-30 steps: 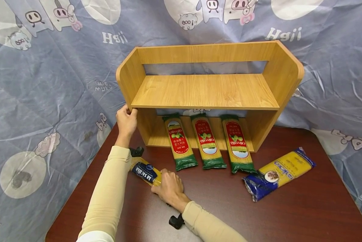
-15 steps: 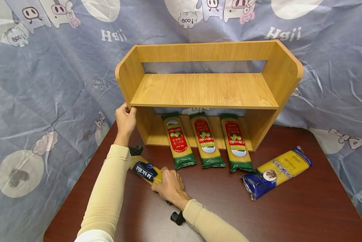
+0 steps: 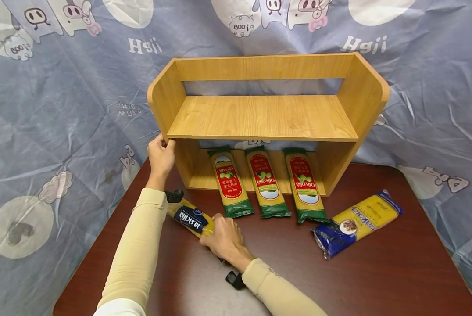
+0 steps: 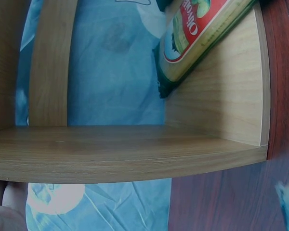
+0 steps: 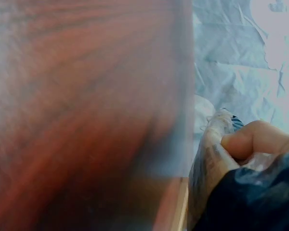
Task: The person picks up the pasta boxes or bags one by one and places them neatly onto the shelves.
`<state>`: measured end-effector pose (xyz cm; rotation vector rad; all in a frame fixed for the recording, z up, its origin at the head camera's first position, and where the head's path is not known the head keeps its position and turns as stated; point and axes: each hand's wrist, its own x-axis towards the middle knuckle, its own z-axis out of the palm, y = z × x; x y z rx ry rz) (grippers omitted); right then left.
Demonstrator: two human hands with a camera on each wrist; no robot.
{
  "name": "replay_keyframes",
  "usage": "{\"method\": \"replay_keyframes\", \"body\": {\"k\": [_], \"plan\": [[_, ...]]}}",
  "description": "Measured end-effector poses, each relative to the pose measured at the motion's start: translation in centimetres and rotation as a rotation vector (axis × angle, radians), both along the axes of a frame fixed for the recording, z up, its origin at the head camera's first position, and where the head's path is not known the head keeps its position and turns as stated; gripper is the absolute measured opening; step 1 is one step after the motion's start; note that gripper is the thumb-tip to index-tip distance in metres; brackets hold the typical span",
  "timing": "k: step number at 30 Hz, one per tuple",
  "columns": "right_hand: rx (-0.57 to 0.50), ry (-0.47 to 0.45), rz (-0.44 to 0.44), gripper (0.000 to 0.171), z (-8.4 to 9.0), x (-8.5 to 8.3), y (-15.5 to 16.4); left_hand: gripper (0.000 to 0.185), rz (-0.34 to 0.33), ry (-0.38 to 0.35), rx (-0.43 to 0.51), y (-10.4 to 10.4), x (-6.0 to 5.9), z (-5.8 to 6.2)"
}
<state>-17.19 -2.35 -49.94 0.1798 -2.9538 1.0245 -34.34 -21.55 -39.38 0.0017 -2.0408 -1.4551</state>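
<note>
My left hand [image 3: 161,159] pinches the front edge of the left side panel of a two-tier wooden shelf [image 3: 259,118]. In the left wrist view that panel [image 4: 125,156] crosses the frame, with fingers [image 4: 12,204] at its lower left. My right hand [image 3: 225,239] grips the near end of a yellow pasta packet [image 3: 190,218] with a dark blue "la sicilia" label, in front of the shelf's left end. The left forearm and wrist mount partly overlap its far end. The right wrist view shows my right thumb [image 5: 260,139] pressed on the clear wrapper [image 5: 209,168].
Three red-and-green Olivoilà spaghetti packets [image 3: 230,184] lean out of the lower tier, their near ends over the dark red table [image 3: 378,281]. Right of them lies a blue-and-yellow pasta packet [image 3: 360,221]. A patterned blue cloth [image 3: 82,109] hangs behind and at the sides.
My right hand and the la sicilia packet have shifted slightly right relative to the shelf. My left hand keeps its hold on the panel. The head view has panned a little.
</note>
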Motion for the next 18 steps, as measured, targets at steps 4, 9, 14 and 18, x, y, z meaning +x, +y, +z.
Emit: {"method": "replay_keyframes", "body": {"k": [4, 9, 14, 18], "plan": [[-0.019, 0.003, -0.006, 0.052, 0.7, -0.2, 0.6, 0.018, 0.008, -0.003, -0.01, -0.1, 0.0, 0.0], [-0.027, 0.006, -0.028, 0.051, 1.3, -0.6, 1.3, 0.018, 0.014, 0.002, 0.001, -0.3, -0.1, 0.0], [-0.034, 0.001, -0.064, 0.054, 2.0, -0.7, 2.2, 0.016, 0.017, 0.005, -0.01, -0.3, -0.1, 0.0], [-0.046, 0.006, -0.088, 0.057, 2.6, -0.4, 3.1, 0.016, 0.014, 0.0, -0.014, -0.3, 0.0, 0.2]]}}
